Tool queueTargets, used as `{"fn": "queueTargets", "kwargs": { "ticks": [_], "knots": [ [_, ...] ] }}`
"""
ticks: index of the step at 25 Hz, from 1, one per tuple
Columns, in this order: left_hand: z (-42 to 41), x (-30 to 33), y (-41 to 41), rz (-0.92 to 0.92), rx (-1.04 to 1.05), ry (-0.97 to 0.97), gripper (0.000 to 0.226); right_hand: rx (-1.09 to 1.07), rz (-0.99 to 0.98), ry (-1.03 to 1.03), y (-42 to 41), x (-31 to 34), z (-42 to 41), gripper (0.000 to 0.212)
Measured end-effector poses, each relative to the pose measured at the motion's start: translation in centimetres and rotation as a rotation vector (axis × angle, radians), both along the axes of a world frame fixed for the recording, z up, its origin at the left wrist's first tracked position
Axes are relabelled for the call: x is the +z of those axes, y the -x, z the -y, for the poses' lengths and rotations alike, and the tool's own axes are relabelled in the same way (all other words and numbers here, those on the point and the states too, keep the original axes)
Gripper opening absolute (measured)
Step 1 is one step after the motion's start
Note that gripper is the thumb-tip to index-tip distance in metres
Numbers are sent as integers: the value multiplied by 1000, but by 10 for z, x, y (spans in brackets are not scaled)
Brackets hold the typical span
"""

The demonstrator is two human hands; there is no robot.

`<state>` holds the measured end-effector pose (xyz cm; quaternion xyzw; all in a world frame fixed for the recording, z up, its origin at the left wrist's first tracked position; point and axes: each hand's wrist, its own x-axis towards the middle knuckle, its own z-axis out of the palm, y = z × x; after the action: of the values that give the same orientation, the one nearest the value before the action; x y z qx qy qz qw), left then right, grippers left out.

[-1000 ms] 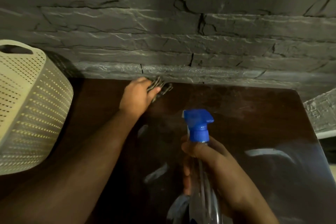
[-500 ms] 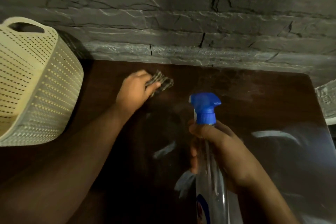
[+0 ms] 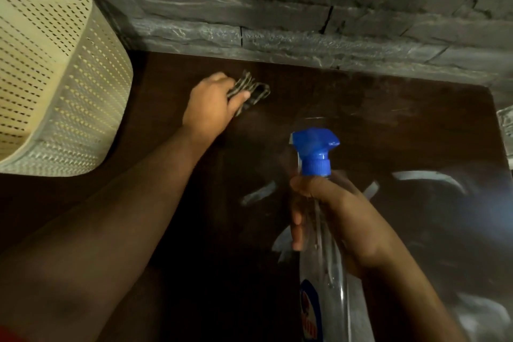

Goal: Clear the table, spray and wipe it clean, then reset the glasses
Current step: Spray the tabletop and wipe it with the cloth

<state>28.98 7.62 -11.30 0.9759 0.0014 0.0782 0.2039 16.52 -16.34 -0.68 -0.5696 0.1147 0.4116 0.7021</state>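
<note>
Worktop (image 3: 361, 125) risk: left hand (image 3: 211, 105), clutching cloth (image 3: 251, 90), may hit basket (image 3: 55, 78); right hand (image 3: 338, 219), gripping spray bottle (image 3: 319, 230), could overspray.

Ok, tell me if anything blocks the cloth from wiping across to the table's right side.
Nothing visible does. The left hand holds the cloth near the wall; the table beyond is bare. The spray bottle is held nearer the camera.
</note>
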Motion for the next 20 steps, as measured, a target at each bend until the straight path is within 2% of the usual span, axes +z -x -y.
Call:
{"fn": "queueTargets", "kwargs": {
  "ticks": [3, 6, 8, 9, 11, 14, 17, 20],
  "knots": [
    [40, 4, -20, -62, 32, -42, 35, -15, -37, 7, 6, -3, 2, 43],
    [53, 6, 21, -109, -228, -12, 35, -10, -53, -2, 13, -2, 3, 45],
    [30, 2, 61, -61, -344, 2, 38, -22, -54, -3, 17, -1, 6, 40],
    [13, 2, 72, -30, -318, 1, 40, -25, -59, -9, 18, 1, 9, 38],
    [-18, 4, 68, -5, -137, 0, 36, -39, -76, -31, 23, 1, 17, 37],
    [-1, 4, 22, -9, 76, -60, 33, -53, -78, -24, 29, -1, 25, 35],
    [55, 3, 11, -21, -40, -11, 34, -27, -104, -32, 37, -2, 29, 37],
    [65, -5, 39, -56, -182, 31, 35, 34, -125, -32, 47, -1, 26, 41]
  ]
}}
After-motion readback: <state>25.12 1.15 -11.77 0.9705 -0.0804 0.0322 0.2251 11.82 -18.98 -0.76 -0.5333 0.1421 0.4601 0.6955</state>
